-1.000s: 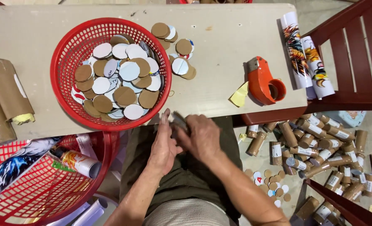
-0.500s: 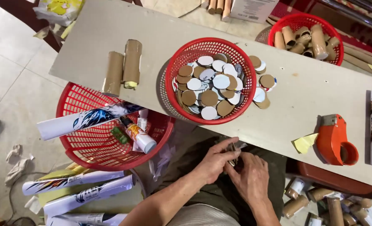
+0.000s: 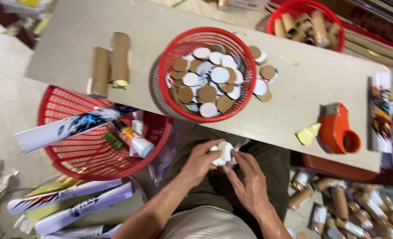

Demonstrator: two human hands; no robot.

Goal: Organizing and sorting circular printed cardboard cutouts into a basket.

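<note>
Over my lap, just below the table's front edge, both hands meet on a small white round piece (image 3: 224, 150). My left hand (image 3: 199, 163) grips it from the left with fingers curled under it. My right hand (image 3: 248, 180) pinches its right side, thumb and fingers on it. A red mesh basket (image 3: 167, 95) full of brown and white cardboard discs sits on the table right above my hands. A few loose discs (image 3: 264, 75) lie beside it.
An orange tape dispenser (image 3: 335, 128) and a yellow scrap (image 3: 308, 134) lie at right, with printed rolls (image 3: 381, 110) past them. Two cardboard tubes (image 3: 111, 62) lie at left. A red basket (image 3: 68, 152) with a printed roll sits below; small tubes (image 3: 351, 212) litter the floor.
The view has swung left and down. My hands stayed together over my lap, and the white piece now shows more clearly between them.
</note>
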